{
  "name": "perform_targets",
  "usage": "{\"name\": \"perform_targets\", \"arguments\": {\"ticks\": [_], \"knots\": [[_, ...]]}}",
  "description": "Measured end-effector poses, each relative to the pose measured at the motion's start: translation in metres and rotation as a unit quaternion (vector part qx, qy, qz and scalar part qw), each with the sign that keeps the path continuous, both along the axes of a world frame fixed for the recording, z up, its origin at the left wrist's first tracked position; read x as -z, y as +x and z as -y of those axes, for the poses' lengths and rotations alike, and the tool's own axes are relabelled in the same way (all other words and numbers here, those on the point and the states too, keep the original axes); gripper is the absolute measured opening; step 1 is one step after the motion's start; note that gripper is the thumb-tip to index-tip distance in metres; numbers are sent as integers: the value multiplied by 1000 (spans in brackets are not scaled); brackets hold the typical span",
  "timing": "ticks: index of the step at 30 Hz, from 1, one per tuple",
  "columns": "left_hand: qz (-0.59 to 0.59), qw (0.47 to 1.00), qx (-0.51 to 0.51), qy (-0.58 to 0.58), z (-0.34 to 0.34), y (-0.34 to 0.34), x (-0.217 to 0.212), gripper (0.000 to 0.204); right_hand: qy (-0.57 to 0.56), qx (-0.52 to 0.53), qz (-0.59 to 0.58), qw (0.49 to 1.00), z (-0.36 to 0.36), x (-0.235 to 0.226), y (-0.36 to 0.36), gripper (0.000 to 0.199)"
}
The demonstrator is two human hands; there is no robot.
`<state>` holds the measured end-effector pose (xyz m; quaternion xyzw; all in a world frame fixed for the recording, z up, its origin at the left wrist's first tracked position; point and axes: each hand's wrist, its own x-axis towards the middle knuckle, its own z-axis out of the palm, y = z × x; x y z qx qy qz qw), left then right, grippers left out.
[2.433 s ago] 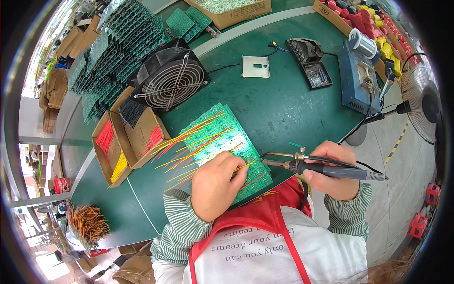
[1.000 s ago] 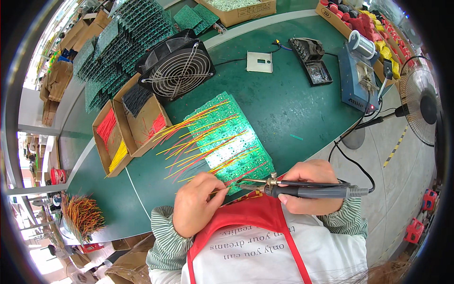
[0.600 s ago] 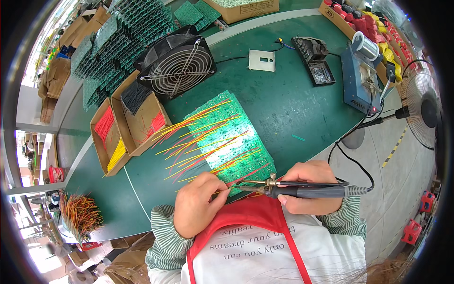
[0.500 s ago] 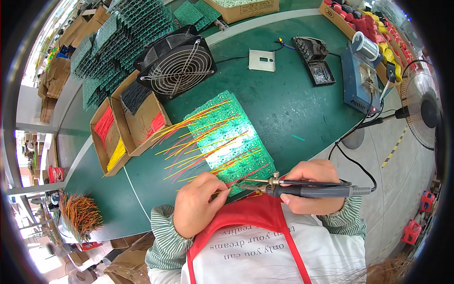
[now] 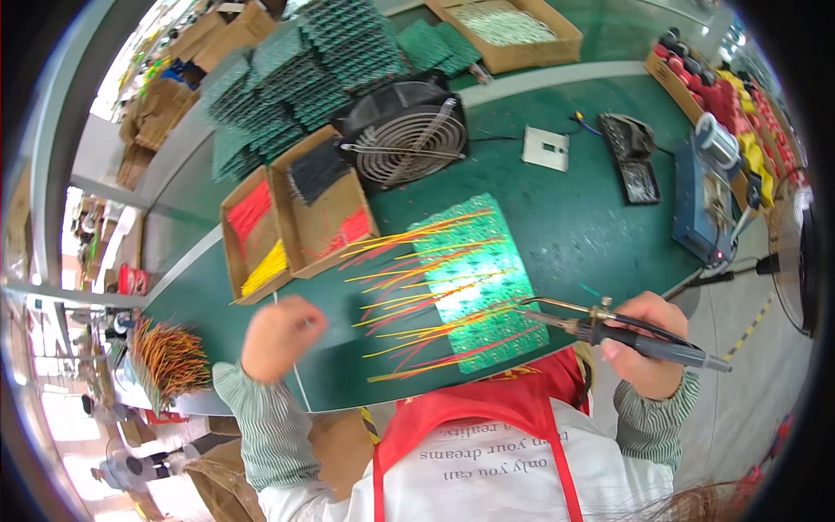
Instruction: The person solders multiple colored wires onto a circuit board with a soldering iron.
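Observation:
In my right hand (image 5: 648, 374) is a grey soldering iron (image 5: 657, 345) with a thin brass feed tube along it. Its tip points left over the right part of a green circuit board panel (image 5: 513, 278). Red and yellow wires (image 5: 396, 313) lie in rows across the panel, their loose ends sticking out to the left. My left hand (image 5: 283, 339) is off the panel, over the table left of the wire ends and just below the cardboard wire box. Motion smears its fingers, which look curled, and whether they hold anything is unclear.
A divided cardboard box (image 5: 300, 261) holds red, yellow and black wires. Behind it stand a black fan (image 5: 404, 139) and stacked green boards (image 5: 300, 70). A blue soldering station (image 5: 696, 200) with a solder spool sits right. Bundled wires (image 5: 170, 365) lie far left.
My left hand has left the panel's near edge and swung left toward the wire box. My right hand has drawn the soldering iron up and right. The whole view has shifted.

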<state>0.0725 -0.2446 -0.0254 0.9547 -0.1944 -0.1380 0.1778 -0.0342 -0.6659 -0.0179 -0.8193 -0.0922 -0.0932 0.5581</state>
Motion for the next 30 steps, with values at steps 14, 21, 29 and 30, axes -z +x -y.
{"name": "perform_targets", "arguments": {"ticks": [14,21,29,30], "knots": [[95,979,-167,70,-90,112,55,19,85,99,-92,987,-6,6,9,22],[63,975,-206,-57,-109,114,56,17,60,117,-104,986,-12,5,18,21],[61,968,-225,-95,-111,110,55,17,47,109,-109,987,-15,5,22,22],[82,970,-212,-87,-111,109,55,17,45,107,-109,987,-15,5,22,22]]}}
